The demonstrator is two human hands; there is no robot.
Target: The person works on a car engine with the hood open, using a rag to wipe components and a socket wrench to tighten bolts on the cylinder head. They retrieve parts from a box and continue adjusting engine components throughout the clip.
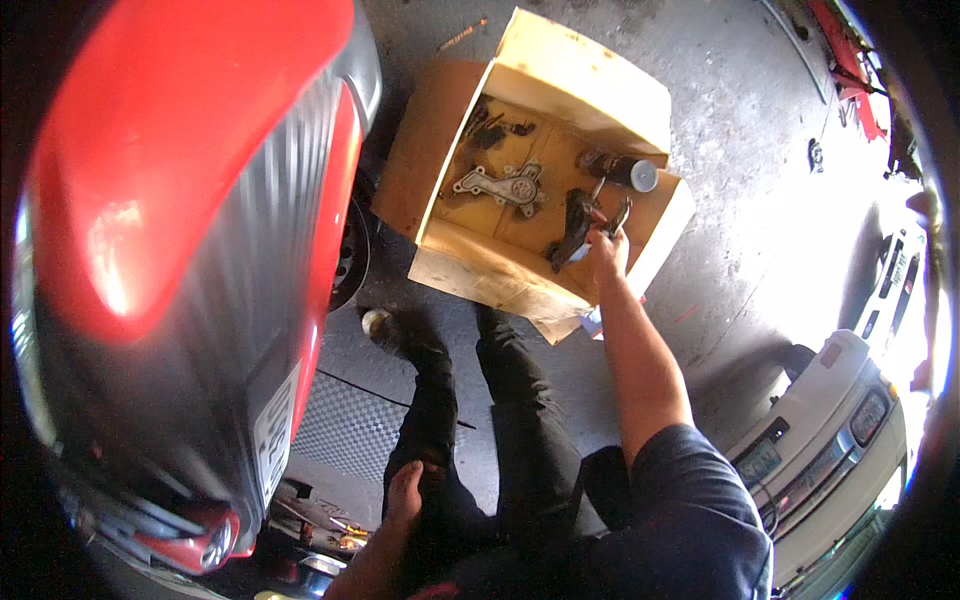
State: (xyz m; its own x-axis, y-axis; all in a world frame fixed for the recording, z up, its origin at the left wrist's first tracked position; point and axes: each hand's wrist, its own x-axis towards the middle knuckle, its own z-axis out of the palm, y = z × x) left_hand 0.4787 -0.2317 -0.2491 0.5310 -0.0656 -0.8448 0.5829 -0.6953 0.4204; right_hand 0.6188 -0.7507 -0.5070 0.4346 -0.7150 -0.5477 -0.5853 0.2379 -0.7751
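Note:
An open cardboard box (460,260) sits on the floor before me. My right hand (610,250) reaches into its right side, closed on a dark part or tool (575,225) with a small red bit, too dark to name exactly. Behind it lies a dark cylindrical can with a pale end (620,170). A silver metal housing (500,188) lies in the box's middle, with several small dark parts (495,130) at the upper left. My left hand (405,490) is down by my left leg, its fingers mostly hidden.
A red car (180,180) fills the left, with a dark wheel (345,250) beside the box. White vehicles (820,440) stand at lower right, red equipment (855,100) at upper right. A checkered mat (335,420) lies on the concrete floor by my legs.

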